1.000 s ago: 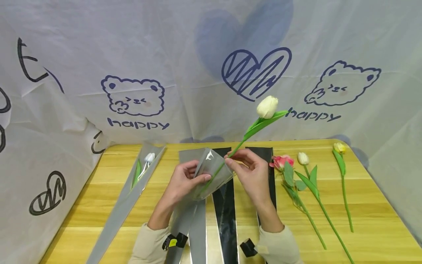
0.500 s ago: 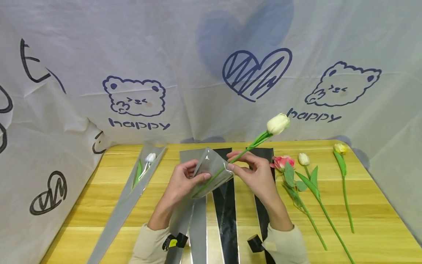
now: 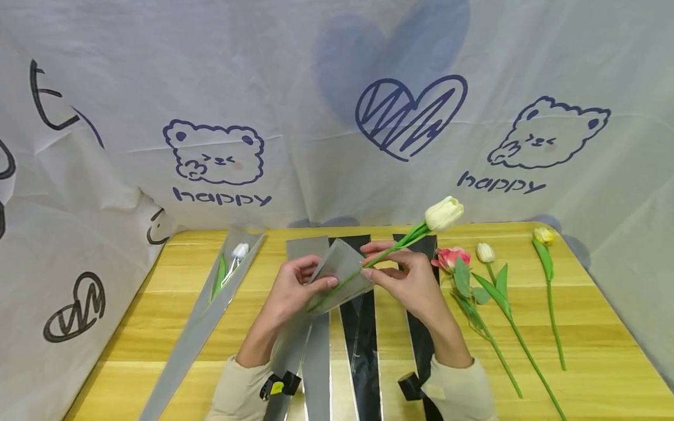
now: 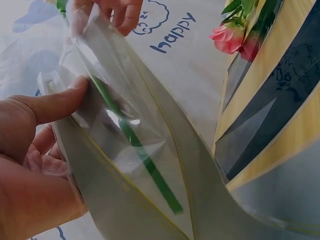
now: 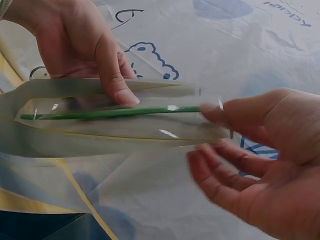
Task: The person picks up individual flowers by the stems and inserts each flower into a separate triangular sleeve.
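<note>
A white tulip [image 3: 444, 213] with green leaves leans to the upper right, its green stem [image 4: 127, 131] running down inside a grey flower sleeve [image 3: 341, 262] with a clear front. My left hand [image 3: 296, 287] grips the sleeve by its left side, the thumb lying over the clear film and the fingers behind. At the sleeve's mouth my right hand [image 3: 408, 280] pinches the stem, thumb and fingertips right at the film's edge. The stem's cut end shows well above the sleeve's narrow bottom in the left wrist view. The bloom lies outside the right wrist view.
On the left of the wooden table [image 3: 121, 345] lies a grey sleeve [image 3: 192, 336] with a white tulip inside. Black sleeves [image 3: 363, 351] lie beneath the hands. To the right are a pink rose [image 3: 453, 258], a smaller white tulip [image 3: 485, 253] and a yellow flower [image 3: 543, 236].
The tulip's bloom has come down and to the right as its stem slid deeper into the sleeve. My right hand has shifted slightly right; the left has barely moved.
</note>
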A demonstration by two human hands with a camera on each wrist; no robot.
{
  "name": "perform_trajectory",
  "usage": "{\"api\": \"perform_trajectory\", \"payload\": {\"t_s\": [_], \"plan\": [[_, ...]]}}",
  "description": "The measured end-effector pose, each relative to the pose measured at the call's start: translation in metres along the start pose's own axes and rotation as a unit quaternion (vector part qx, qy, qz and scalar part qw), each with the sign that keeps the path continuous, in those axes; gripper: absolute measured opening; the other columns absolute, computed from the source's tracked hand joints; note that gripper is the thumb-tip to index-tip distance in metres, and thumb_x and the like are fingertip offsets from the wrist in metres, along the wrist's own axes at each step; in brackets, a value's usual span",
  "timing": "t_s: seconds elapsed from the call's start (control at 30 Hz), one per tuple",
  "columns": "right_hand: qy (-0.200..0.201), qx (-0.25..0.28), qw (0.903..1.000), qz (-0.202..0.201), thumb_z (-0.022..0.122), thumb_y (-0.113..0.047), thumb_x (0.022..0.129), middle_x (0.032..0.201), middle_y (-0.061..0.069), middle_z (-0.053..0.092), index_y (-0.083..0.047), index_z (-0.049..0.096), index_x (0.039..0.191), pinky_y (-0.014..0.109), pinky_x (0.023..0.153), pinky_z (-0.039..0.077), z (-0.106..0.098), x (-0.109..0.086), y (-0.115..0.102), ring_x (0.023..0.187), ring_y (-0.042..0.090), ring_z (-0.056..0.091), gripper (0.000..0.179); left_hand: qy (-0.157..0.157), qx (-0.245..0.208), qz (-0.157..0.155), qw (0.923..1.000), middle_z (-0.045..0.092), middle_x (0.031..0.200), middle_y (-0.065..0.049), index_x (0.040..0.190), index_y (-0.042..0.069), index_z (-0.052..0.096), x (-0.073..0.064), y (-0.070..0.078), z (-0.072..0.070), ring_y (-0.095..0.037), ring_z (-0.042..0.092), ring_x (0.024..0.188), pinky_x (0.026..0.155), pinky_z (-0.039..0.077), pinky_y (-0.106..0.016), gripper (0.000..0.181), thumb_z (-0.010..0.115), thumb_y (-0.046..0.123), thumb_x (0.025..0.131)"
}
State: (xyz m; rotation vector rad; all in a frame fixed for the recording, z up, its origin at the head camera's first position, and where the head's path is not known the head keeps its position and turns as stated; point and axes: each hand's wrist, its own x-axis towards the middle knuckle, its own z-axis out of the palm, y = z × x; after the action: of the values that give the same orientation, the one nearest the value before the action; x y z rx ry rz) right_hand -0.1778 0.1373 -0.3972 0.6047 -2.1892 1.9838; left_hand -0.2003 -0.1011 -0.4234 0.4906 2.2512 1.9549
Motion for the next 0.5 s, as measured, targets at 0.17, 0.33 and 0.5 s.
{"api": "perform_trajectory", "payload": {"t_s": [0.17, 0.33, 0.5], "plan": [[-0.025, -0.037, 0.9979, 0.048, 0.079, 0.002, 0.088, 0.128, 0.019, 0.065, 0.002, 0.079, 0.101, 0.042, 0.09, 0.057, -0.0013, 0.0011, 0.0009, 0.121, 0.038, 0.062, 0.013, -0.02, 0.029, 0.037, 0.9987, 0.076, 0.095, -0.017, 0.102, -0.006, 0.071, -0.0003, 0.003, 0.0043, -0.014, 0.07, 0.078, 0.066, 0.054, -0.026, 0.018, 0.08, -0.001, 0.087], [-0.046, -0.087, 0.9929, 0.067, 0.081, -0.003, 0.087, 0.131, 0.021, 0.064, -0.002, 0.08, 0.099, 0.052, 0.097, 0.053, -0.0009, 0.0013, 0.0011, 0.126, 0.041, 0.057, 0.012, -0.034, 0.038, 0.05, 0.9974, 0.076, 0.094, -0.017, 0.101, -0.005, 0.071, -0.0011, 0.0052, 0.0079, -0.014, 0.07, 0.077, 0.067, 0.054, -0.026, 0.017, 0.08, -0.001, 0.087], [-0.049, -0.089, 0.9922, 0.072, 0.081, -0.004, 0.087, 0.134, 0.021, 0.062, -0.003, 0.08, 0.102, 0.055, 0.099, 0.051, -0.001, 0.0006, 0.0027, 0.129, 0.041, 0.055, 0.014, -0.029, 0.039, 0.044, 0.9978, 0.076, 0.097, -0.017, 0.103, -0.004, 0.071, -0.0024, 0.0058, 0.0102, -0.016, 0.07, 0.08, 0.07, 0.055, -0.027, 0.02, 0.081, -0.001, 0.086]]}}
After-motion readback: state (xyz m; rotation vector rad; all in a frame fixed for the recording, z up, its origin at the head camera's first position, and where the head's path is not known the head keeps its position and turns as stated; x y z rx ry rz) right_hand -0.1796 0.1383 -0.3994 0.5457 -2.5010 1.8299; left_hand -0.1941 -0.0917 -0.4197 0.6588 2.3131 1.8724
